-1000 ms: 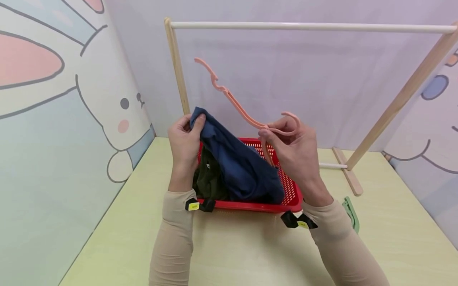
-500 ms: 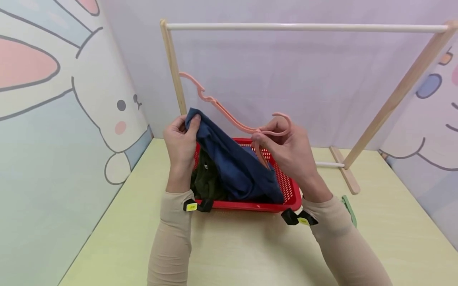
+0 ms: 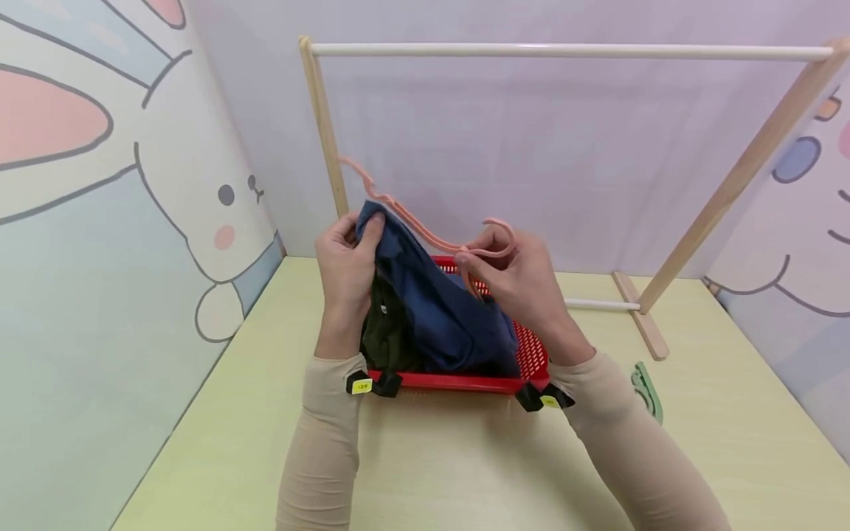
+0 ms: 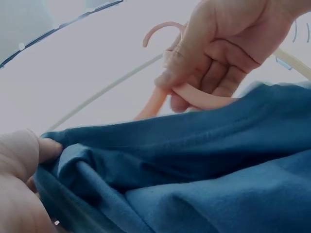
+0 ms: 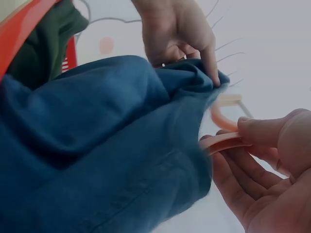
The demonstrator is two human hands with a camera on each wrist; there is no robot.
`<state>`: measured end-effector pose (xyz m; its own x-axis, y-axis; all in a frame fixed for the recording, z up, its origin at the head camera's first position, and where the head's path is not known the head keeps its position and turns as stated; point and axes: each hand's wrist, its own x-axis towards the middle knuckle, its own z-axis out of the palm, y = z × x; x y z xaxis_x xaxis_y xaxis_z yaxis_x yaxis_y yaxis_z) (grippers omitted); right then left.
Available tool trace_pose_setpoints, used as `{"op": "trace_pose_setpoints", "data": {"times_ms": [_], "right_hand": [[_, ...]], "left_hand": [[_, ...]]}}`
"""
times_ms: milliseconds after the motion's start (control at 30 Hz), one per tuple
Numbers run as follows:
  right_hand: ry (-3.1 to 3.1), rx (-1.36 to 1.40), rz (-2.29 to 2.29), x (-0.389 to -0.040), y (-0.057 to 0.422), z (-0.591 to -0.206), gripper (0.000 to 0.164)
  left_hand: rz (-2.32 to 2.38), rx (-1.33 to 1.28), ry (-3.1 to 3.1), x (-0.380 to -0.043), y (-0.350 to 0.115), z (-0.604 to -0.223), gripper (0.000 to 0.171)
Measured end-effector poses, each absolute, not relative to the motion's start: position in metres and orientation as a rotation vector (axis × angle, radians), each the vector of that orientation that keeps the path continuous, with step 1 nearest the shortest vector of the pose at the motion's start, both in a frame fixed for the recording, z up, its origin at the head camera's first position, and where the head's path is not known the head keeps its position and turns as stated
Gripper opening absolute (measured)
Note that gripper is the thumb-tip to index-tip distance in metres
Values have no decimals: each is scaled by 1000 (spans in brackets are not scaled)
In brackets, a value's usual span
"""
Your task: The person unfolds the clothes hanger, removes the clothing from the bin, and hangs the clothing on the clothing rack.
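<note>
My left hand (image 3: 345, 258) pinches the upper left edge of a blue garment (image 3: 432, 310), which hangs down into a red basket. Between thumb and fingers, my right hand (image 3: 521, 276) holds a pink clothes hanger (image 3: 425, 232) near the base of its hook. One hanger arm slants up to the left behind the garment's top edge. The shorter-looking arm points down, and its end is hidden by the blue cloth (image 5: 107, 145) in the right wrist view. In the left wrist view the hanger (image 4: 204, 99) stands just beyond the garment's stretched edge.
A dark green garment (image 3: 390, 332) lies in the left of the red basket (image 3: 458, 382). Behind stands a rack with a white rail (image 3: 571, 50) and wooden posts (image 3: 737, 184). A green hanger (image 3: 647, 391) rests on the table right of my right forearm.
My right hand has moved left with the pink hanger, and the hanger has dropped lower. Its lower arm now sits nearer the garment's opening. My left hand keeps its pinch on the garment.
</note>
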<state>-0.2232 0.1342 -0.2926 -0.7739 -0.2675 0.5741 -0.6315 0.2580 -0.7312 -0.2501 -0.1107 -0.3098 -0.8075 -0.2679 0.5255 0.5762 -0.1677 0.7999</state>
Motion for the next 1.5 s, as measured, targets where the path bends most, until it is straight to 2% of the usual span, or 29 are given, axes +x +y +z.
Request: {"op": "trace_pose_setpoints", "data": {"times_ms": [200, 400, 700, 967, 1100, 1500], "right_hand": [[-2207, 871, 1547, -222, 136, -294, 8], [-2162, 903, 1670, -222, 145, -279, 10], [-2105, 1069, 1671, -225, 160, -223, 9], [-2179, 1151, 1607, -222, 172, -184, 11], [-2202, 1100, 1531, -222, 180, -192, 11], [-2110, 770, 1613, -215, 196, -271, 15]], "left_hand": [[-2038, -288, -1547, -252, -115, -310, 13], [-2041, -287, -1577, -252, -117, -311, 15], [-2032, -253, -1552, -253, -128, -311, 16], [-1966, -397, -1581, -252, -133, -311, 15], [-1956, -449, -1672, -251, -133, -311, 15], [-1966, -552, -1902, -247, -133, -321, 15]]}}
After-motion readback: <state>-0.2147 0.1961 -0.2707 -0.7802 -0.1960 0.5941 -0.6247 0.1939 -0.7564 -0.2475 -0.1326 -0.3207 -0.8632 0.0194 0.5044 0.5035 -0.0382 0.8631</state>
